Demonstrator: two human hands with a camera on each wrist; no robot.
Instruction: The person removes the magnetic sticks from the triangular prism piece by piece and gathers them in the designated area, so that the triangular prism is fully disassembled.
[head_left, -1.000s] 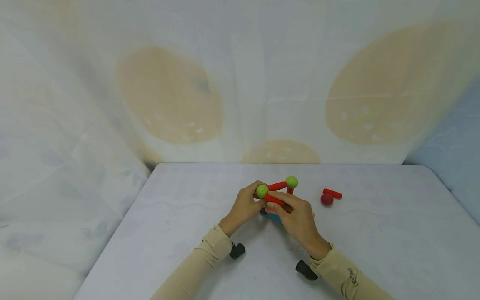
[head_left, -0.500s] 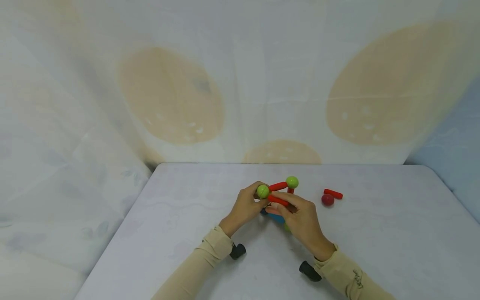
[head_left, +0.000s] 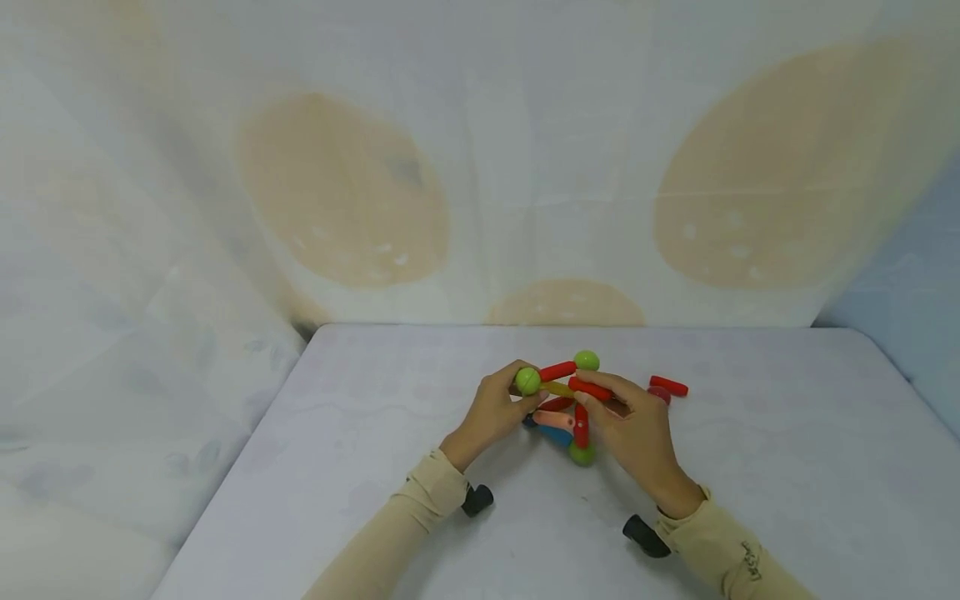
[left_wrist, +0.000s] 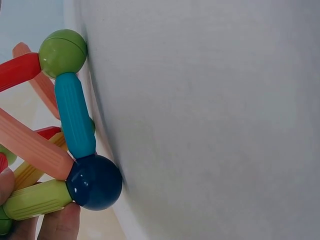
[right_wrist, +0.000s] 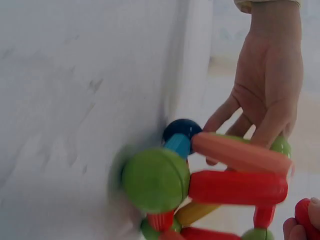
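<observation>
My left hand (head_left: 491, 410) pinches the green ball (head_left: 527, 381); my right hand (head_left: 637, 429) grips a red rod (head_left: 590, 388) at two o'clock. One hard tug could pop the frame (head_left: 561, 408) apart.

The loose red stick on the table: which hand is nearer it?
Right. The right hand sits just beside the loose red stick; the left hand is across the toy structure.

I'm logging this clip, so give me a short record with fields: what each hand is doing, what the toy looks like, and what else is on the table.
left hand: grips the green plastic ball at the upper left of the frame
right hand: pinches a red plastic rod at the frame's top
structure: frame of coloured plastic rods and balls, resting on the pale table
base: dark blue ball joined to a teal rod
loose pieces: short red rod lying to the right
</observation>
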